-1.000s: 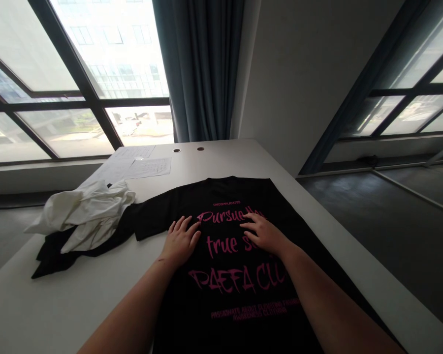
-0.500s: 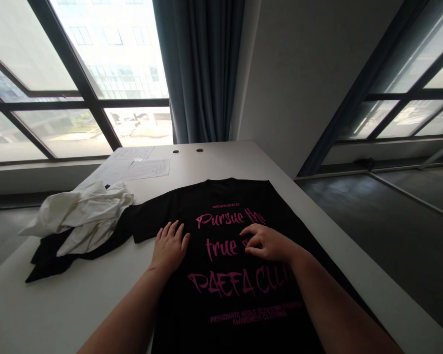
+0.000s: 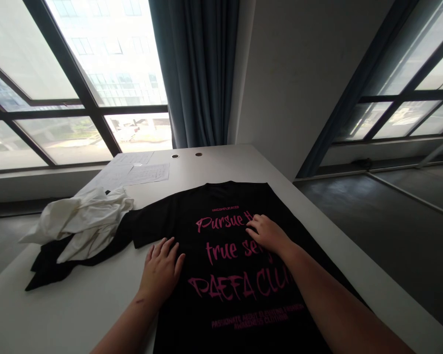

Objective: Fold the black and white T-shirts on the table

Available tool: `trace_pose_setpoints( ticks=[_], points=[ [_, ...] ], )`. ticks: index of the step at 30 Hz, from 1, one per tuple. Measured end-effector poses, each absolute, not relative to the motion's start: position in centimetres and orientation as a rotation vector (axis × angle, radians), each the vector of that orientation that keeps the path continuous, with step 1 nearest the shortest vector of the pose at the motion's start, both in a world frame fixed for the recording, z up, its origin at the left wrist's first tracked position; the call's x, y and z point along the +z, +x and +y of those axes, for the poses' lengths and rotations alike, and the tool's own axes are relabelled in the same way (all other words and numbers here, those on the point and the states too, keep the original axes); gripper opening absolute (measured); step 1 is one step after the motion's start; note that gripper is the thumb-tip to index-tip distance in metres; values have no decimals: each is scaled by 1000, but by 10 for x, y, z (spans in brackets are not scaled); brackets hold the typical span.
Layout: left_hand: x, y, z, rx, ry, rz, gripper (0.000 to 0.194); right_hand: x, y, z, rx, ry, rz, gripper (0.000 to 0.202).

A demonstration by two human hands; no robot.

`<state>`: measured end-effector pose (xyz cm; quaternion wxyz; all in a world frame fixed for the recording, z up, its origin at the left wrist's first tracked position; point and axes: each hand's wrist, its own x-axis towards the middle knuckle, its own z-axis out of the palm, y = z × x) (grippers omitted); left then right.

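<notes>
A black T-shirt (image 3: 192,314) lies spread on the white table (image 3: 70,314), its neckline pointing away from me. Pink lettering (image 3: 225,287) runs across it in several lines. My left hand (image 3: 161,268) rests at the shirt's left edge just below the sleeve, palm down with fingers spread. On the upper print is my right hand (image 3: 268,234), its fingers a little bent and apart, covering some letters. The shirt's right sleeve is not visible.
Crumpled white cloth (image 3: 84,211) with a black part (image 3: 49,268) lies at the table's left. Paper sheets (image 3: 147,173) and two round cable holes (image 3: 198,154) are farther back. A blue curtain (image 3: 199,73) hangs behind, beside windows and a wall.
My left hand has slid slightly left and toward me, off the shirt's chest to its edge. My right hand has shifted away from me and a little right, uncovering more of the second line.
</notes>
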<state>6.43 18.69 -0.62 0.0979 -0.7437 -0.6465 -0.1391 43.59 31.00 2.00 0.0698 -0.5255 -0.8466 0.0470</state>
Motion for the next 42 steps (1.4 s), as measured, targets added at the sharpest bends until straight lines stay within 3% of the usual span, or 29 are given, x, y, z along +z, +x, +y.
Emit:
trace_pose_setpoints(
  ticks=[14,35,42],
  points=[
    [6,61,166,-516,-2249,-1776,35,16,475,301,-21,-1648,-2539,29],
    [14,72,162,-610,-2401,-1723,42,42,473,266,312,-1625,-2745,35],
    [13,71,163,-591,-2397,-1738,41,28,463,266,322,-1310,-2641,26]
  ],
)
